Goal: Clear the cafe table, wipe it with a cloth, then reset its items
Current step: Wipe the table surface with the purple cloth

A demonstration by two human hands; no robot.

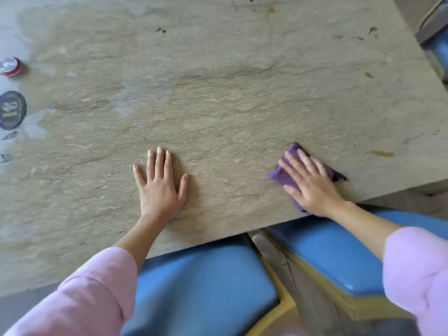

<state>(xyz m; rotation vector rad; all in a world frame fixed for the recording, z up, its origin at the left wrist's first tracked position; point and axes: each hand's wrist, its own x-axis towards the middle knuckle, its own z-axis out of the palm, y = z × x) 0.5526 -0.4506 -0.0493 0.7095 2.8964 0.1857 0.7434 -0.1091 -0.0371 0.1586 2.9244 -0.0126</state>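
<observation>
**Stone-patterned beige tabletop: surface contents**

Stone-patterned beige tabletop [230,93], brown stains scattered toward its far right corner. Crumpled purple cloth [286,177] at near right edge, right hand [310,185] flat upon it. Left hand [160,187] flat, left of the cloth. Red drink can [11,66] and dark round coaster [12,110] far left of the cloth.

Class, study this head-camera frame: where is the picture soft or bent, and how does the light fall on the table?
Head view: soft, even light, with only faint shadows beside the left hand and under the purple cloth pressed by the right hand; pale glare washes the table at far left; the red can and dark round coaster look blurred; wide-angle bending curves the table edges.
</observation>
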